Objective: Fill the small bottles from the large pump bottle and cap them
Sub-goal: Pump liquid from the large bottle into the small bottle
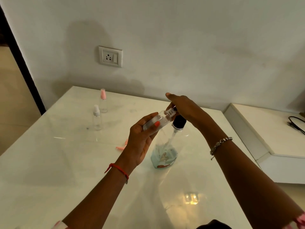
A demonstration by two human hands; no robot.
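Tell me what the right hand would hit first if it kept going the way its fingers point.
Probably the wall: the right hand, resting on the pump head, points left and away over the table, passing right of the two capped small bottles. Depth is unclear.

White table [49,171] carries the pump bottle [165,156] upright, pink-capped small bottle [103,103] and white-capped small bottle [97,120] far left, pink pieces [121,146] lying between.
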